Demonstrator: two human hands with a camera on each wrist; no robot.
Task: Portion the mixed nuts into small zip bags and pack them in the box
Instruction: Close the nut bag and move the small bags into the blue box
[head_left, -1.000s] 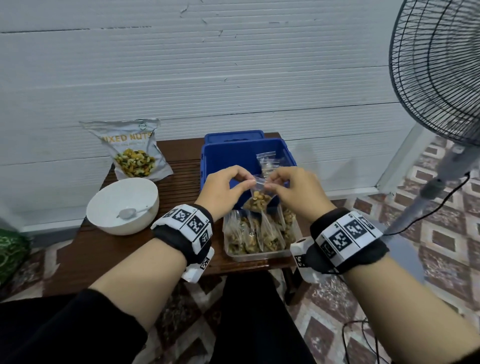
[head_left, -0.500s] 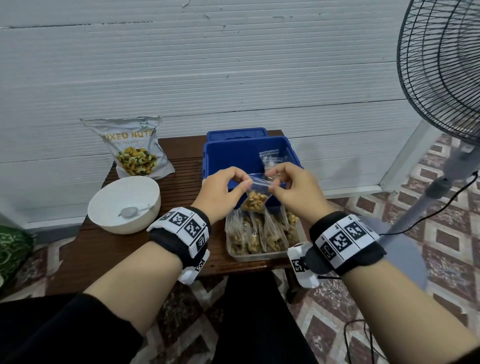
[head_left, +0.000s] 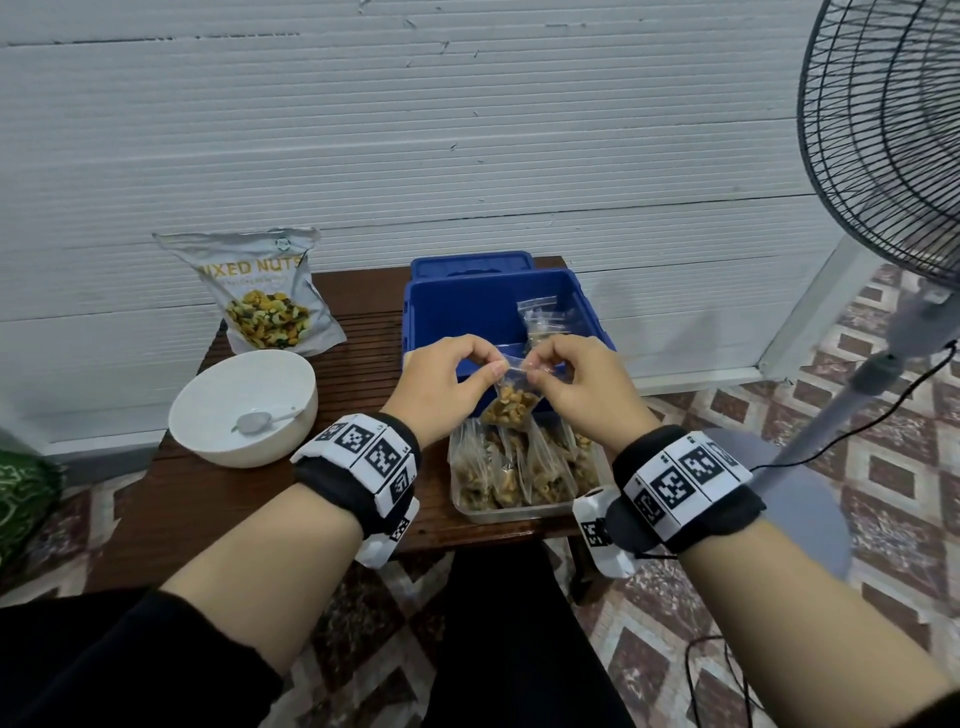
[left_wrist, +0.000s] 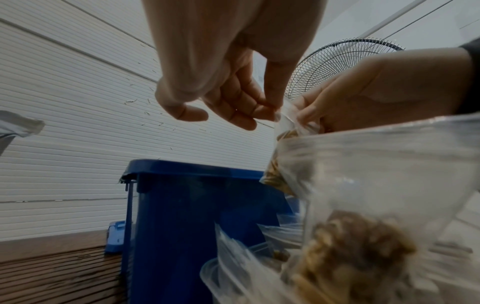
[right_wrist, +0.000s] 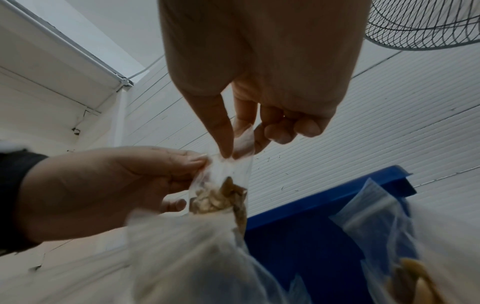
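At the centre of the head view the left hand (head_left: 447, 382) and right hand (head_left: 587, 387) both pinch the top edge of a small zip bag (head_left: 511, 402) of nuts, hanging above a clear tray (head_left: 524, 512) of filled bags in front of the blue box (head_left: 467, 317). Only this view shows the white bowl (head_left: 244, 408) and the mixed nuts pouch (head_left: 265, 296) at left on the surface (head_left: 358, 374). The wrist views add the underside: thumb against fingertips (right_wrist: 226, 152) on the strip, the other fingers loosely curled

A fan (head_left: 883, 140) stands right of the table (head_left: 171, 499), its cable (head_left: 722, 670) trailing over the tiled floor (head_left: 909, 467).
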